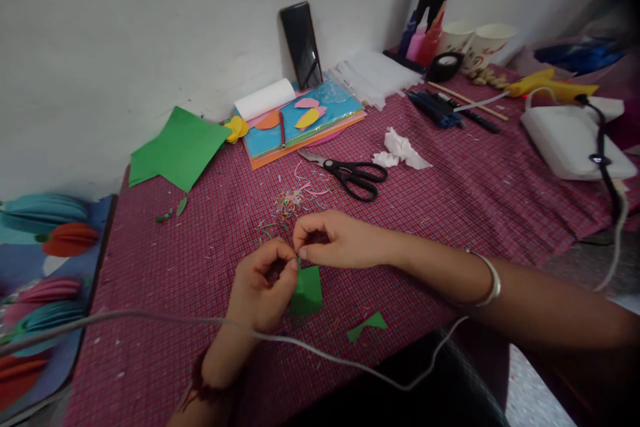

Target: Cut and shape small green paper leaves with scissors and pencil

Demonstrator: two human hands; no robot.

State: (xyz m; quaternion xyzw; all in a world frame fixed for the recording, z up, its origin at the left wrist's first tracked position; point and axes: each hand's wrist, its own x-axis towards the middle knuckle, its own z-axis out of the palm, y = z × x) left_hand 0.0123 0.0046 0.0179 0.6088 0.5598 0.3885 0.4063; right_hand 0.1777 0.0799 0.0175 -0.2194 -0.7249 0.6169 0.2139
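Note:
My left hand and my right hand meet above the table, thumb and forefinger of each pinched together. A small green paper piece shows between the fingertips, mostly hidden by them. Just below is a larger green paper square, partly behind my left thumb; whether it touches the hand I cannot tell. A notched green paper scrap lies nearer the table edge. Beyond my hands are a pile of thin paper shreds and black-handled scissors, blades pointing left.
Green sheets lie at the back left. A phone leans on the wall behind colored papers. Crumpled tissue, a yellow glue gun and a white box are rightward. A pale cable crosses the foreground.

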